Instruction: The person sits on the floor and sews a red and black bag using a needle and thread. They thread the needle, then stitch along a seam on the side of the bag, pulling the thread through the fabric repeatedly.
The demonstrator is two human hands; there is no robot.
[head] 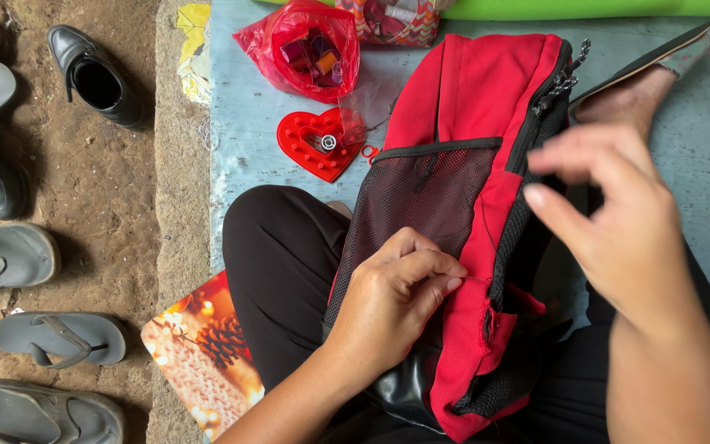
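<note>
Backpack (462, 222), red with black mesh pocket, lies across my lap, its torn lower seam under my left hand (396, 300); my left fingers are pressed together, pinching the red fabric just beside the mesh, and whether a needle sits between them I cannot tell; my right hand (618, 222) hovers above the black side panel, thumb and forefinger drawn close as if on a thread too fine to see, the other fingers loosely spread; beyond the bag, on the pale blue floor (248, 140), a red heart-shaped box (318, 144) lies open, and near it a red plastic bag (310, 49) of thread spools; grey sandals (59, 337) and a black shoe (96, 74) rest on the dirt to my left.
</note>
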